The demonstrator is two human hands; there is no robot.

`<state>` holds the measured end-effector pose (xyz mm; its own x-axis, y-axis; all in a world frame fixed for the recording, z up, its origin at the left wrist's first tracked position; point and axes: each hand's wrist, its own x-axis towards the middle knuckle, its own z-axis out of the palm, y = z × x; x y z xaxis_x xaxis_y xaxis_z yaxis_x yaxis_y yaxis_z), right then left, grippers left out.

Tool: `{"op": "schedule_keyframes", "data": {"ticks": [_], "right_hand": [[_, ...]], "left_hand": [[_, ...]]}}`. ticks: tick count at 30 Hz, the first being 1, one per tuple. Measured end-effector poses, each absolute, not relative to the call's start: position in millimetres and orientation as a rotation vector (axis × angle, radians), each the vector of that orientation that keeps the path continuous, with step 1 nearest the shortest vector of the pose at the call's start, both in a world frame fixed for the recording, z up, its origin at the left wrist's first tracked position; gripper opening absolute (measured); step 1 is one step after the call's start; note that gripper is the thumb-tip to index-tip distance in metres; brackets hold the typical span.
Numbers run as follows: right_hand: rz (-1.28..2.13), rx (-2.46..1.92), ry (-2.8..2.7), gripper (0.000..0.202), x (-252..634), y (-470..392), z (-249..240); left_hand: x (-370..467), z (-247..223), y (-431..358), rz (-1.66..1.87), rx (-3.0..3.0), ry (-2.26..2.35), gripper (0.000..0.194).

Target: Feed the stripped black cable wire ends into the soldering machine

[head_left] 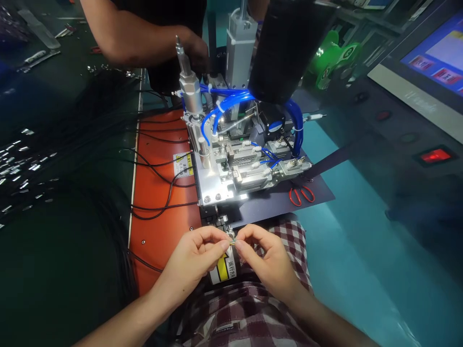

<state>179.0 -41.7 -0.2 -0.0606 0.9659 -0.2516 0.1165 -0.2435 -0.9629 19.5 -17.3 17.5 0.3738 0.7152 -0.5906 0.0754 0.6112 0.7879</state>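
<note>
My left hand (197,255) and my right hand (265,253) meet over my lap, in front of the metal machine (249,168). Between their pinched fingertips is a small yellowish metal piece (232,243), with thumb and forefinger of each hand closed on it. Its full shape is hidden by the fingers. Just under the fingertips, a white label with a yellow arrow (224,270) shows on the conveyor end.
Black cables lie across the orange panel (162,193). Red-handled scissors (302,195) rest right of the machine. A person's arm (144,41) reaches behind it. A screen (437,53) and green spool (331,60) stand at the right; blue tubes (235,99) arch over the machine.
</note>
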Motion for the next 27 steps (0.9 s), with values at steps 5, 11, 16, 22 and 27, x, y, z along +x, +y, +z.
{"op": "schedule_keyframes", "data": {"ticks": [5, 11, 16, 22, 27], "right_hand": [[1.411, -1.418, -1.250, 0.014, 178.5, -42.8, -4.2], [1.524, -1.375, -1.150, 0.014, 176.4, -43.4, -7.1], [1.463, -1.381, -1.141, 0.009, 181.8, -40.0, -5.1], [1.433, -1.421, -1.211, 0.006, 182.0, -37.5, -1.3], [1.381, -1.413, -1.241, 0.004, 176.7, -39.7, -3.8]], "left_hand": [[17.7, 15.8, -17.1, 0.452, 0.807, 1.100, 0.022], [17.8, 14.9, -15.0, 0.442, 0.752, 1.119, 0.020], [17.2, 15.1, -15.1, 0.469, 0.700, 1.118, 0.017], [18.1, 16.7, -15.6, 0.492, 0.694, 1.126, 0.015], [19.5, 16.8, -15.8, 0.502, 0.731, 1.129, 0.015]]}}
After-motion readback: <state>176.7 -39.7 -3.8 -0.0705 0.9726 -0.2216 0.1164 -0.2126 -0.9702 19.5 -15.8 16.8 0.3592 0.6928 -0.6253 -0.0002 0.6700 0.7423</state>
